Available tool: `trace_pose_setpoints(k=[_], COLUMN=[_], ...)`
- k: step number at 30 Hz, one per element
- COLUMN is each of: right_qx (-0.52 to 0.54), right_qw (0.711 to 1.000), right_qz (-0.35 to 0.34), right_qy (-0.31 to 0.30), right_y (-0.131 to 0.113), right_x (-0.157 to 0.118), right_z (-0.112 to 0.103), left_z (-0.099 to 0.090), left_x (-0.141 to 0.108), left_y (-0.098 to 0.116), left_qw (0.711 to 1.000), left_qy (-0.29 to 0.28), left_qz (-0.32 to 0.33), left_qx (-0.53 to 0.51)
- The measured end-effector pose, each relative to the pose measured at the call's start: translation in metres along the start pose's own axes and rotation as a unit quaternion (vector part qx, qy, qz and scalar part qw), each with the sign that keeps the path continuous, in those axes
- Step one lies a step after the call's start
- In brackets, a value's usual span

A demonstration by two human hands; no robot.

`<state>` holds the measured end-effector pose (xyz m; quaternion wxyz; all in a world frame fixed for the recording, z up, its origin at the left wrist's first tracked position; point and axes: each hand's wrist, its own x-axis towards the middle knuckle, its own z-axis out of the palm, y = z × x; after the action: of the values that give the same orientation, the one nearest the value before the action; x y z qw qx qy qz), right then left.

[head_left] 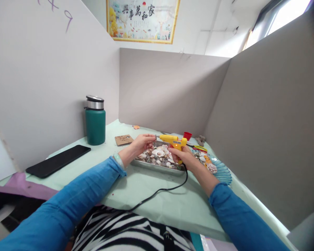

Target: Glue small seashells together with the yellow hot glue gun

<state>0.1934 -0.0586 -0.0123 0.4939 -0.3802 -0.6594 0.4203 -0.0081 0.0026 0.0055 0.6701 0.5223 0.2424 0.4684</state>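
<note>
The right hand (184,157) is wrapped around the yellow glue gun (174,140), mid-frame. The left hand (143,142) pinches something tiny, maybe a shell, by its tip; if the tip slips, fingers could burn.

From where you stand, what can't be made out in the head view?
- Left hand: whatever its fingertips pinch at the nozzle; too small.
- Glue gun: the trigger area, covered by the right hand.
- Metal tray: its far side, partly behind hands and gun; floor mostly under shells.
- Black cable: far end, lost at the table's near edge.
- Wall picture: top, cut by the frame; small print, too small.
</note>
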Motion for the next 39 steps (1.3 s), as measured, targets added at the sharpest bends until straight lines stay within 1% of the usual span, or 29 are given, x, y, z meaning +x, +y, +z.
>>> trace_pose_setpoints(k=[6,13,19,22,24,29,31,35,39], right_qx=[-0.003,0.007,0.014,0.012,0.014,0.009,0.004,0.0,0.011], right_qw=[1.0,1.0,1.0,1.0,1.0,1.0,1.0,1.0,1.0], right_qz=[0.004,-0.005,0.0,0.009,0.009,-0.002,-0.003,-0.009,-0.012], right_qy=[0.002,0.004,-0.017,-0.011,-0.009,-0.001,0.004,0.01,0.007], right_y=[-0.0014,0.0003,0.0016,0.002,0.0021,0.0011,0.0002,-0.0008,-0.0003], right_x=[-0.0013,-0.0011,-0.0014,-0.002,-0.0023,-0.0026,-0.0027,-0.0028,-0.0025], right_z=[0.0014,0.0005,0.0004,0.0006,0.0007,0.0007,0.0008,0.0009,0.0006], left_z=[-0.0023,-0.0042,-0.0046,-0.0048,-0.0053,-0.0059,-0.0055,-0.0045,-0.0047], left_x=[0.0012,0.0006,0.0003,0.0002,0.0004,0.0004,0.0001,-0.0004,-0.0003], left_y=[0.0004,-0.0016,0.0007,0.0016,0.0014,0.0002,0.0002,0.0004,0.0002], left_qw=[1.0,0.997,0.996,0.995,0.995,0.992,0.992,0.992,0.994], left_qy=[-0.008,-0.068,-0.051,-0.047,-0.051,-0.091,-0.098,-0.097,-0.084], left_qz=[-0.009,-0.035,-0.037,-0.038,-0.038,-0.05,-0.051,-0.049,-0.046], left_qx=[-0.014,-0.028,-0.068,-0.078,-0.08,-0.07,-0.066,-0.06,-0.059])
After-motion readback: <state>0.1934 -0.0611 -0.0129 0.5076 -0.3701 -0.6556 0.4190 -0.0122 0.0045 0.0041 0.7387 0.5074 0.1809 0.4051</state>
